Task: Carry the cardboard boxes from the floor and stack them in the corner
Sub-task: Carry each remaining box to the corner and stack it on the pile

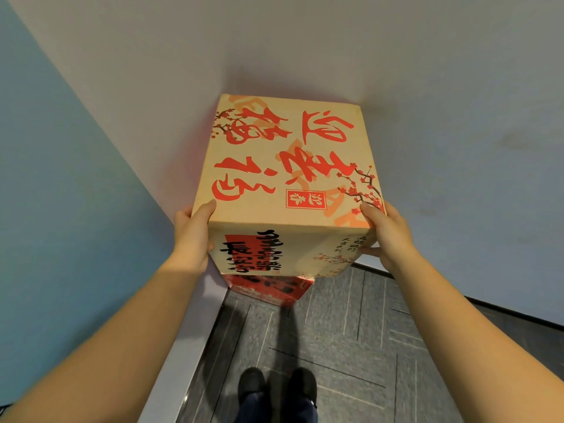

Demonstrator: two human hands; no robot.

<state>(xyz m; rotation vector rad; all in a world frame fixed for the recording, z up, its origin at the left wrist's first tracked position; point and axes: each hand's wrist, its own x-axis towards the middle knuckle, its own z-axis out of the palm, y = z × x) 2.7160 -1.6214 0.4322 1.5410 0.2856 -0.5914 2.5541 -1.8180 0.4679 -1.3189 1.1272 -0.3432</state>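
Corner walls (427, 87) | left hand (193, 236), right hand (386, 236) grip tan box (290, 166) sides | atop red box (274, 288)

I see a grey carpet (351, 346) with thin pale lines underfoot and two dark shoes (276, 384) at the bottom. A blue wall (61, 193) stands left and a white wall (427, 71) ahead.

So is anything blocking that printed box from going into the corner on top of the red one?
Nothing visible does. The tan cardboard box, gripped by the left hand and right hand, already sits over the red box in the corner; whether it rests fully cannot be told.
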